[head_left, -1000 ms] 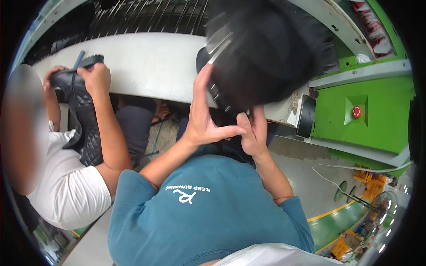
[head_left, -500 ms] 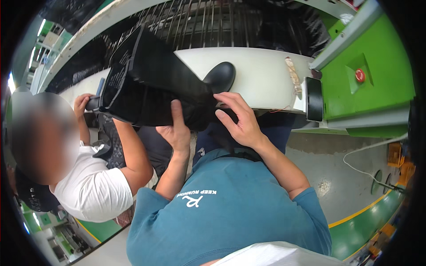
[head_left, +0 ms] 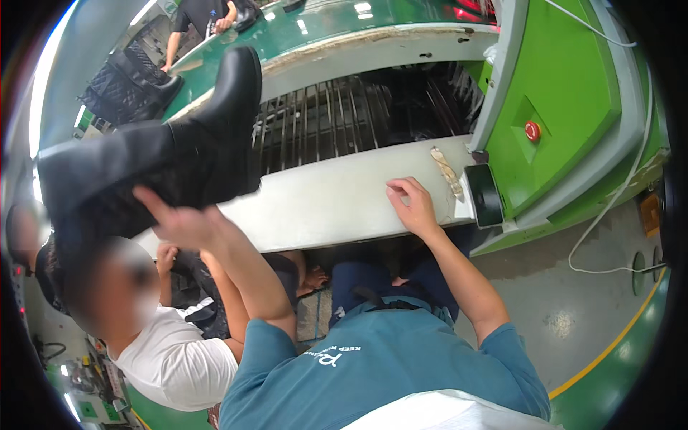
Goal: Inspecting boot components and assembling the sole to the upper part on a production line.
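Black boot (head_left: 172, 154) hanging raised in the left hand, toe pointing away

The left hand (head_left: 190, 228) is clamping the boot from its near side, around where the shaft is meeting the ankle, with the thumb lying across the near face; the fingers behind are hiding from view, and blur is softening the grip. The boot is hovering past the left part of the white ledge (head_left: 337, 204), its shaft reaching left and its sole facing right. The right hand (head_left: 412, 206) is holding nothing: its fingers are curling loosely over the ledge, thumb just beside the fingertips.

Judging by looks, the foot is carrying most of the weight and staying stiff, while the tall shaft is probably bending and creasing under pressure. Its smooth surface may be offering little bite, so the ankle is seeming the best hold, with a second hand under the heel for balance.

Room is stretching mostly along the ledge, between the boot and the right hand. Beyond the far edge, metal rods (head_left: 322, 122) are running with gaps between them, which could be catching a toe or heel. On the right, a dark panel (head_left: 485, 196) and a green machine (head_left: 559, 93) are bounding the space. On the left, the shaft is overlapping a co-worker (head_left: 179, 358) in view; how near it is actually coming is unclear.
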